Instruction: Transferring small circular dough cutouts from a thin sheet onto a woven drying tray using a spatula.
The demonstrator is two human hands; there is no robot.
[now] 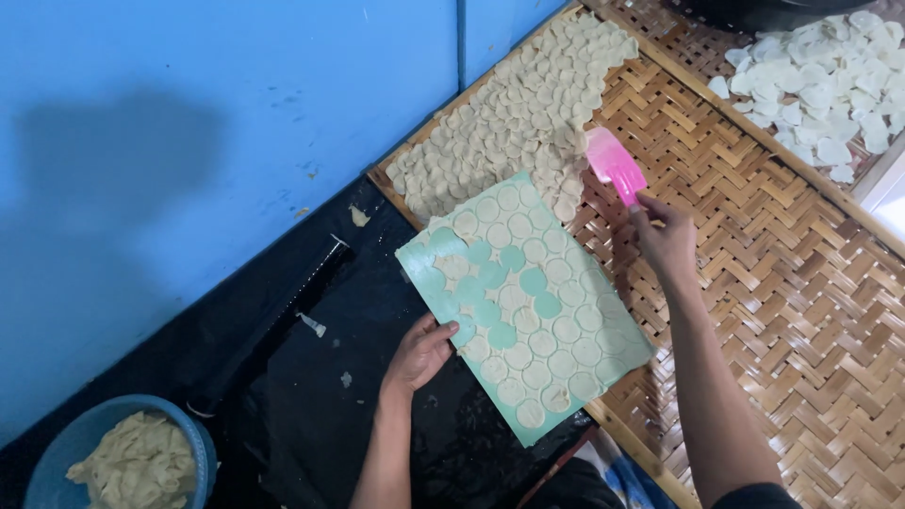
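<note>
Head view: left hand grips the near edge of a pale green board, thumb curled on top, the remaining fingers hidden beneath. Thin, cream dough rounds cover the board in rows; bare green circles lie just beyond the thumb. Right hand pinches the handle of a pink scraper, its blade touching overlapping rounds on a woven bamboo tray.

This looks like a small home food workshop, probably making crackers: woven bamboo drying trays fill the right of the frame, covered with thin dough rounds. A blue basin of scraps sits lower left by a blue wall
</note>
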